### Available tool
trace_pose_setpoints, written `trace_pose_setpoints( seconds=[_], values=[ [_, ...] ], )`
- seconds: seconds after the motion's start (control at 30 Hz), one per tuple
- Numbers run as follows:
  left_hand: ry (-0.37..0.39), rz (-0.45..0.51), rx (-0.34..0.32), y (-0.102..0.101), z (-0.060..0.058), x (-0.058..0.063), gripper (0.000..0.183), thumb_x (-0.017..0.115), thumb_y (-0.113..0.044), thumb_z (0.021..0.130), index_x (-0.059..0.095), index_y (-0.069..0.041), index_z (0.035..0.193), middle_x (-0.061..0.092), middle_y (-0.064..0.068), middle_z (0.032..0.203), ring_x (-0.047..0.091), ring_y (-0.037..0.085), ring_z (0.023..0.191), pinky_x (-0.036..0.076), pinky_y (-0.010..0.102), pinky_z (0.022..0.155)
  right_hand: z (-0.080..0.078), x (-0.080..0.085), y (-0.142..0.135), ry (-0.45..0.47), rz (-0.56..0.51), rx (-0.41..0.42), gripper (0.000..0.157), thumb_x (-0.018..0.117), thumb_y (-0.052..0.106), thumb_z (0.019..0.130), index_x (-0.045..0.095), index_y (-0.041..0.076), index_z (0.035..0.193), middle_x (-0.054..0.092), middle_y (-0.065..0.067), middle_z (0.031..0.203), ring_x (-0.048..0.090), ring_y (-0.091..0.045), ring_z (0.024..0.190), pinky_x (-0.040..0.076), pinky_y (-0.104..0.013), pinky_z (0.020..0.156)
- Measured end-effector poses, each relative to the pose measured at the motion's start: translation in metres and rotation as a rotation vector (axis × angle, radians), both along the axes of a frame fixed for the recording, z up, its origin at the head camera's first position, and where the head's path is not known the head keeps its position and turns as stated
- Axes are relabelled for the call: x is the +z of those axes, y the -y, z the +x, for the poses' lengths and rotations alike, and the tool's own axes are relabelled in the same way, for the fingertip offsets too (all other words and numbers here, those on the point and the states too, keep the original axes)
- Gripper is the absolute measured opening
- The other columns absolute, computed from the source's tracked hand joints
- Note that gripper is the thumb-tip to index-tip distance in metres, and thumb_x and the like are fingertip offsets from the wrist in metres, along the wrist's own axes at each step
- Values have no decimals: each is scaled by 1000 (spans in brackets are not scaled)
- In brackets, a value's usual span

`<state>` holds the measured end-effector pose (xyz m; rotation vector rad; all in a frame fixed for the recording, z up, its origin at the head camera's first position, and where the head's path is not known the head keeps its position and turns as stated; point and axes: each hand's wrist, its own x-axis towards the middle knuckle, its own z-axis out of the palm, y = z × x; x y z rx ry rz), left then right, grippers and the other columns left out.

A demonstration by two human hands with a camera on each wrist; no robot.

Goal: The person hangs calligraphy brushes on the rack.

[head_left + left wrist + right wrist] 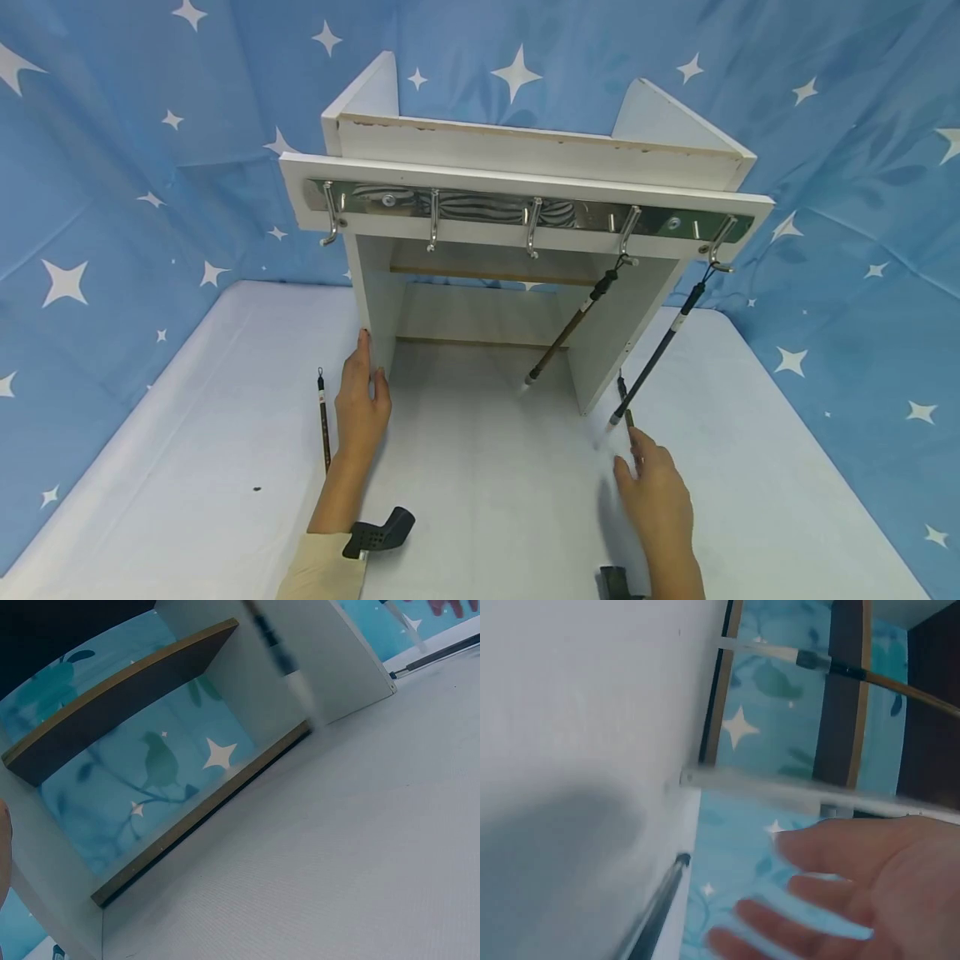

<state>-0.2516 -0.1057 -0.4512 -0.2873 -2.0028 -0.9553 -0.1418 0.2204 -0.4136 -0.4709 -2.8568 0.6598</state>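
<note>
A white wooden shelf rack [525,177] with a metal hook rail [480,207] stands on the table. My left hand [362,417] rests against its left side panel, fingers extended. Two calligraphy brushes hang tips down: a brown-handled brush [564,332] from the fourth hook and a dark-handled brush [658,348] from the last hook on the right. Beside the rack's right panel, another brush [656,907] lies on the table. My right hand [660,492] overlaps it in the head view; the right wrist view shows the fingers spread, with nothing between them.
Left of my left arm another brush [324,421] lies on the white tabletop [187,433], with a small dark speck [257,489] farther left. A blue star-patterned cloth [135,167] hangs behind and on both sides. Three hooks on the left carry no brush.
</note>
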Motion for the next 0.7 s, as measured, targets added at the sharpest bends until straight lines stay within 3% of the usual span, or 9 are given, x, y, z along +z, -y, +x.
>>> trace_pose_setpoints(
  seconds=[0.13, 0.3, 0.5, 0.7],
  values=[
    [-10, -3, 3, -1, 0, -1, 74, 54, 15, 80, 27, -10, 144, 50, 25, 120, 52, 38, 108, 50, 48, 80, 2, 0, -10, 180, 46, -43, 64, 61, 17, 82, 32, -2, 136, 48, -33, 114, 57, -41, 84, 49, -42, 52],
    [-19, -2, 3, 0, 0, -1, 75, 54, 16, 79, 27, -10, 144, 50, 25, 120, 52, 38, 109, 49, 48, 81, 2, 0, -19, 347, 79, -53, 72, 63, 21, 81, 25, -2, 138, 45, -36, 111, 55, -40, 81, 48, -45, 52],
    [-30, -5, 2, 0, 0, -1, 76, 55, 17, 79, 27, -10, 144, 50, 25, 120, 52, 38, 109, 49, 48, 81, 1, -2, -24, 412, 85, -63, 72, 65, 20, 79, 27, -3, 137, 48, -35, 105, 55, -33, 70, 47, -41, 49],
    [-30, -3, 5, 0, -1, -1, 75, 55, 17, 79, 28, -9, 143, 50, 25, 119, 52, 38, 108, 49, 48, 81, 2, -5, -27, 457, 106, -51, 66, 63, 15, 78, 32, -5, 133, 49, -34, 104, 56, -32, 71, 49, -43, 54]
  ],
)
